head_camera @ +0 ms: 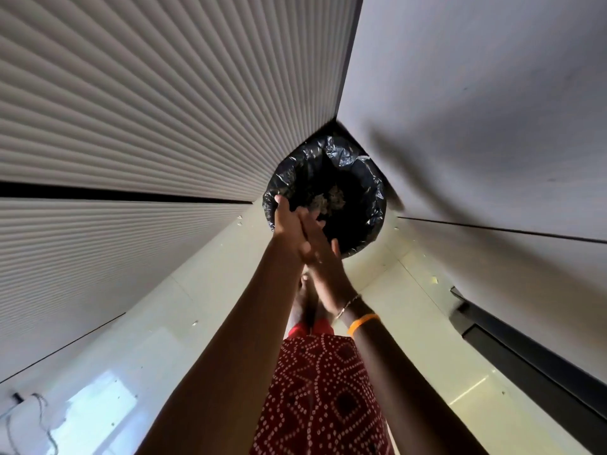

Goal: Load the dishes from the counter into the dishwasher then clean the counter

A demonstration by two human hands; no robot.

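I look straight down into a corner where a round bin lined with a black plastic bag (pixel 368 198) stands on the pale floor. Brownish scraps (pixel 331 200) lie inside the bag. My left hand (pixel 289 224) and my right hand (pixel 320 238) are stretched out together over the bin's near rim, palms pressed against each other, fingers straight. Neither hand holds anything that I can see. No dishes, counter or dishwasher are in view.
A ribbed white panel (pixel 131 110) rises on the left and a smooth grey cabinet front (pixel 476 110) on the right, meeting behind the bin. A black edge (pixel 512 349) juts at lower right. Small crumbs dot the tiled floor (pixel 203 290). My feet show below the hands.
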